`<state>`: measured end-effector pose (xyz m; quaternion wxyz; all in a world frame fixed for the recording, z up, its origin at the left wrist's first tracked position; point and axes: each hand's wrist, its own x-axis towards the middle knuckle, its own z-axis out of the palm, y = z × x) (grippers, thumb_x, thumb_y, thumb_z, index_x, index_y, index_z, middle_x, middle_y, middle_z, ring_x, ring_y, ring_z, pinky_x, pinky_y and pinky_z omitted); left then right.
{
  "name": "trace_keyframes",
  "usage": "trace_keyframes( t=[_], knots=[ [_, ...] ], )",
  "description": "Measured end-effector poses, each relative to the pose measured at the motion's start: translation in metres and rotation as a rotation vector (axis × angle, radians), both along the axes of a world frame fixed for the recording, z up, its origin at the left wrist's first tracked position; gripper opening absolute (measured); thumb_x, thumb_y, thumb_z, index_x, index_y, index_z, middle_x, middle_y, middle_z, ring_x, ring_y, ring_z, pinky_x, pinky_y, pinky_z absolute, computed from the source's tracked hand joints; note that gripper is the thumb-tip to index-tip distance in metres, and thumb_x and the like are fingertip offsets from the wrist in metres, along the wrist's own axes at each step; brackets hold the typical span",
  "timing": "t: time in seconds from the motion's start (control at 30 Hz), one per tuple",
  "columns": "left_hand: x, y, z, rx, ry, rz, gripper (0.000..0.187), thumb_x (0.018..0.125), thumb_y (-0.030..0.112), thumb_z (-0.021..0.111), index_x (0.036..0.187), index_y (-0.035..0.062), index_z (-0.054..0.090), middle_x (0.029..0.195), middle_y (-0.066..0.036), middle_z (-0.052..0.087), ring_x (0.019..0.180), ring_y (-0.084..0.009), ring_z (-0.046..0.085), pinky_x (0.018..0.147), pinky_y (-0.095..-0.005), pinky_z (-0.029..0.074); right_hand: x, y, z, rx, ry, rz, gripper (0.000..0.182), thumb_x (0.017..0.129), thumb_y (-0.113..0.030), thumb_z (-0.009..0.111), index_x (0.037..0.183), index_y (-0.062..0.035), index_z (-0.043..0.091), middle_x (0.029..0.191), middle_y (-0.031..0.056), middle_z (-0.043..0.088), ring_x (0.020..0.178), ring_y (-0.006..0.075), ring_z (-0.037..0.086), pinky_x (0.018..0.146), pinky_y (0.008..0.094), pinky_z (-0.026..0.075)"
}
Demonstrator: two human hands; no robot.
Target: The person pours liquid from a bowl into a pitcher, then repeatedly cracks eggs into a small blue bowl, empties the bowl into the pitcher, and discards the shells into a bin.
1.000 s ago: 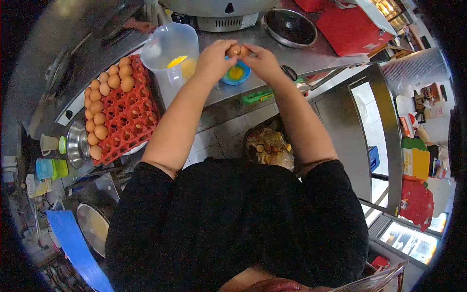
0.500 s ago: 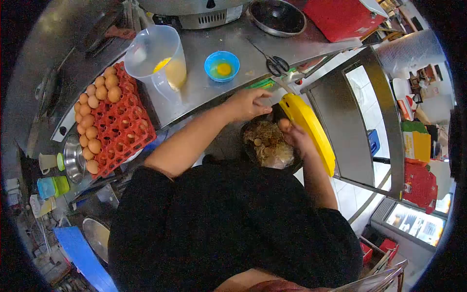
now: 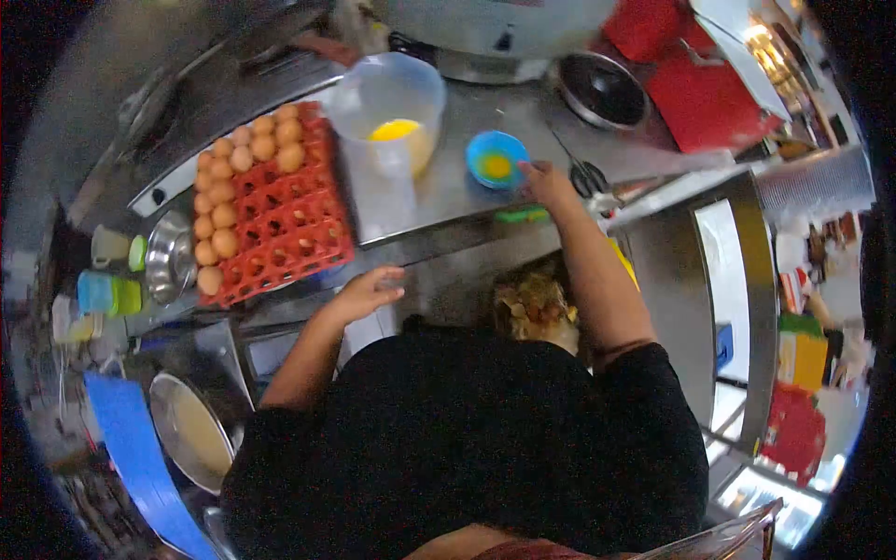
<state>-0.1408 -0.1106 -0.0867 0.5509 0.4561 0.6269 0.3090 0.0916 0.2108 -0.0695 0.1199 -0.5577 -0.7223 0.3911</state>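
Observation:
My right hand (image 3: pixel 548 183) pinches the right rim of a small blue bowl (image 3: pixel 484 175) on the steel counter. A raw egg with its yolk (image 3: pixel 497 166) lies in the bowl. My left hand (image 3: pixel 370 294) hangs in front of the counter edge, fingers apart and holding nothing. Left of the bowl stands a clear plastic jug (image 3: pixel 350 103) with yellow egg (image 3: pixel 397 131) in it. A red egg tray (image 3: pixel 280 219) is nearest my left hand, with several brown eggs (image 3: pixel 221 191) along its left and back. Below the counter, a bin of eggshells (image 3: pixel 537 308) is partly hidden by my right forearm.
Scissors (image 3: pixel 588 177) lie right of the bowl, near a dark pan (image 3: pixel 602 91) and a red box (image 3: pixel 709 98). A large steel appliance (image 3: pixel 495 37) stands at the back. Left of the tray is a metal bowl (image 3: pixel 171 257); lower left, a pot (image 3: pixel 191 429).
My right hand has left the eggshell bin, where it held a brown egg or shell, and reached up to the blue bowl. My left hand has moved left from above the bin.

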Motion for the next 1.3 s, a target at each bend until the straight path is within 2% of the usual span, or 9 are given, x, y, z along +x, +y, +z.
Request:
trace_keyframes(
  t=[0.1, 0.2, 0.33, 0.4, 0.53, 0.73, 0.87, 1.13, 1.3],
  knots=[
    [-0.016, -0.041, 0.063, 0.048, -0.074, 0.088, 0.045, 0.082, 0.023, 0.061, 0.12, 0.0033, 0.046, 0.113, -0.008, 0.054, 0.096, -0.017, 0.054, 0.081, -0.0315, 0.044, -0.017, 0.013, 0.005, 0.098, -0.182, 0.168, 0.045, 0.082, -0.031, 0.055, 0.108, 0.0044, 0.053, 0.08, 0.0167, 0.062, 0.064, 0.0216, 0.063, 0.059, 0.0333, 0.05],
    [-0.042, -0.073, 0.132, 0.152, -0.115, 0.31, 0.04, 0.08, 0.018, 0.063, 0.114, 0.0034, 0.05, 0.108, -0.007, 0.056, 0.093, -0.0152, 0.054, 0.08, -0.0317, 0.045, -0.014, 0.029, -0.019, 0.099, -0.051, 0.14, 0.029, 0.08, -0.022, 0.053, 0.092, 0.0036, 0.059, 0.066, 0.0144, 0.062, 0.056, 0.0228, 0.062, 0.056, 0.0341, 0.049],
    [-0.093, -0.101, 0.164, 0.394, 0.703, 0.826, 0.034, 0.073, 0.021, 0.067, 0.101, 0.0053, 0.057, 0.101, -0.009, 0.057, 0.09, -0.0207, 0.054, 0.077, -0.0333, 0.044, -0.015, 0.025, 0.025, 0.148, -0.146, 0.158, 0.027, 0.079, -0.022, 0.049, 0.086, 0.0021, 0.061, 0.065, 0.014, 0.063, 0.06, 0.0229, 0.063, 0.062, 0.0363, 0.048],
    [-0.114, -0.098, 0.175, 0.151, 1.271, 0.814, 0.038, 0.07, 0.031, 0.068, 0.1, 0.0094, 0.058, 0.101, -0.008, 0.057, 0.093, -0.0263, 0.053, 0.08, -0.0382, 0.042, -0.016, 0.025, 0.044, 0.189, -0.147, 0.147, 0.027, 0.078, -0.022, 0.049, 0.084, 0.0009, 0.062, 0.066, 0.0143, 0.063, 0.061, 0.0241, 0.062, 0.063, 0.037, 0.048],
    [-0.135, -0.09, 0.155, -0.039, 1.461, 0.754, 0.048, 0.066, 0.042, 0.068, 0.103, 0.0123, 0.058, 0.112, -0.005, 0.052, 0.109, -0.0278, 0.045, 0.09, -0.0525, 0.031, -0.026, 0.017, 0.131, 0.345, -0.113, 0.211, 0.029, 0.076, -0.024, 0.05, 0.083, 0.0011, 0.063, 0.07, 0.0178, 0.063, 0.068, 0.0305, 0.062, 0.068, 0.0395, 0.047],
    [-0.133, -0.072, 0.158, -0.168, 1.508, 0.703, 0.058, 0.066, 0.048, 0.067, 0.111, 0.0124, 0.057, 0.123, -0.006, 0.044, 0.122, -0.0276, 0.031, 0.094, -0.0651, 0.018, -0.066, 0.024, 0.209, 0.639, -0.286, 0.263, 0.038, 0.076, -0.028, 0.049, 0.094, 0.0038, 0.059, 0.091, 0.0272, 0.059, 0.087, 0.0405, 0.057, 0.078, 0.0455, 0.043],
    [-0.133, -0.069, 0.168, -0.162, 1.445, 0.682, 0.054, 0.062, 0.044, 0.071, 0.103, 0.0106, 0.062, 0.128, -0.004, 0.041, 0.127, -0.031, 0.025, 0.094, -0.0681, 0.014, -0.107, 0.009, 0.229, 0.913, -0.336, 0.343, 0.034, 0.076, -0.028, 0.049, 0.089, 0.0011, 0.06, 0.09, 0.0253, 0.06, 0.088, 0.038, 0.058, 0.079, 0.0465, 0.044],
    [-0.135, -0.065, 0.16, -0.138, 1.359, 0.773, 0.048, 0.059, 0.031, 0.074, 0.1, 0.0088, 0.063, 0.128, -0.003, 0.042, 0.128, -0.0302, 0.024, 0.097, -0.0658, 0.011, -0.165, -0.039, 0.233, 1.57, -0.517, 0.505, 0.037, 0.076, -0.02, 0.053, 0.112, -0.0138, 0.056, 0.07, 0.0029, 0.062, 0.064, 0.0186, 0.06, 0.073, 0.0383, 0.039],
    [-0.133, -0.065, 0.165, -0.151, 1.371, 0.776, 0.049, 0.059, 0.03, 0.074, 0.101, 0.0074, 0.062, 0.127, -0.003, 0.043, 0.127, -0.0289, 0.025, 0.099, -0.0649, 0.011, -0.177, -0.035, 0.244, 1.991, -0.159, 0.567, 0.043, 0.071, -0.018, 0.054, 0.114, -0.0172, 0.055, 0.06, -0.0042, 0.051, 0.059, 0.0136, 0.052, 0.069, 0.0381, 0.038]
  ],
)
